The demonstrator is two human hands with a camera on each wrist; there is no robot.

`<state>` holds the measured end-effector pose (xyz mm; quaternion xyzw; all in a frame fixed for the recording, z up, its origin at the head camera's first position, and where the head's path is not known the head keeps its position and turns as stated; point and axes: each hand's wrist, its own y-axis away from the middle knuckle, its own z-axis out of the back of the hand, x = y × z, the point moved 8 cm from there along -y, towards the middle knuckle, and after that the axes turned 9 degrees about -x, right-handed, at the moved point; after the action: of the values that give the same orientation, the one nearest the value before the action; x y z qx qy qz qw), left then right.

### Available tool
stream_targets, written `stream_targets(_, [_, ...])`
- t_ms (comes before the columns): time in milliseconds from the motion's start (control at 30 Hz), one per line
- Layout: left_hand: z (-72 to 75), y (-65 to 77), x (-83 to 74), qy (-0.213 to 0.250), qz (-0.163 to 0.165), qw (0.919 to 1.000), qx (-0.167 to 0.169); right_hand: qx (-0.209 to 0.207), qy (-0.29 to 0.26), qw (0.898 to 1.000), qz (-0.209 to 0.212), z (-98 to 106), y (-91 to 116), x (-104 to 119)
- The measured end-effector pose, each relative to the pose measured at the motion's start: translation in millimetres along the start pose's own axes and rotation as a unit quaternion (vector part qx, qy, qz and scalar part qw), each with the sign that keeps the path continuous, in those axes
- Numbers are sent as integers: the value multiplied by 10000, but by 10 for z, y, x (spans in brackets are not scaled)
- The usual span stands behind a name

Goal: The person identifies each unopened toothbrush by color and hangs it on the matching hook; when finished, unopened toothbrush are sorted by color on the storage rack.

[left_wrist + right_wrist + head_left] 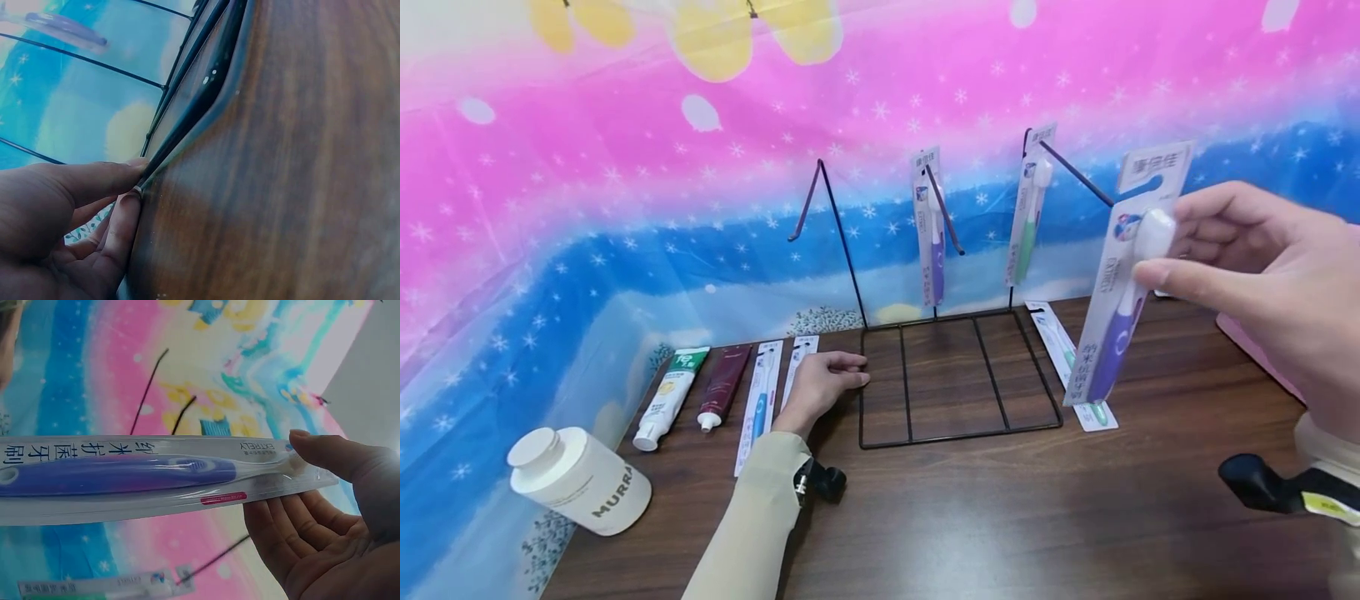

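Note:
My right hand [1262,258] pinches a purple toothbrush in a clear-fronted card pack [1123,275] by its upper end, held upright in the air. The pack overlaps the tip of the rack's right hook; I cannot tell whether they touch. In the right wrist view, thumb and fingers [331,450] grip the pack's head end. My left hand [823,383] holds the left base wire of a black wire rack [962,437] between thumb and fingertips. On the rack's middle hook hangs another purple toothbrush pack [928,242], on its right hook a green one [1028,217]. The left hook [805,200] is bare.
A green toothbrush pack [1060,350] lies right of the rack. To the left lie a blue toothbrush pack [760,400], another pack [801,350], a maroon tube [726,383] and a white-green toothpaste tube [673,396]. A white bottle [587,483] stands at the far left.

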<state>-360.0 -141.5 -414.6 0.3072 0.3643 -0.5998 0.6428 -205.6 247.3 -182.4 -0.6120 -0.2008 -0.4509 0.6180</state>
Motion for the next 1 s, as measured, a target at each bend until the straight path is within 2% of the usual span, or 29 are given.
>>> stream_targets(133, [-6,3,7,52,-24,10000,7,365,794,9961,142,-249,118,119])
stream_targets(333, [4,3,41,64,31,10000,-56,1215,424,9917,25,-711,193,105])
stream_targets(433, [0,5,48,59,49,10000,-60,1454,305,9889,-62,-902,197,63])
stream_targets(567, [-18,-4,40,70,0,10000,-4,1482,345,9883,-140,-1035,179,26])
stream_targets(1000, [21,-21,19,138,-32,9999,-12,1505,255,9881,-209,-1242,96,-85])
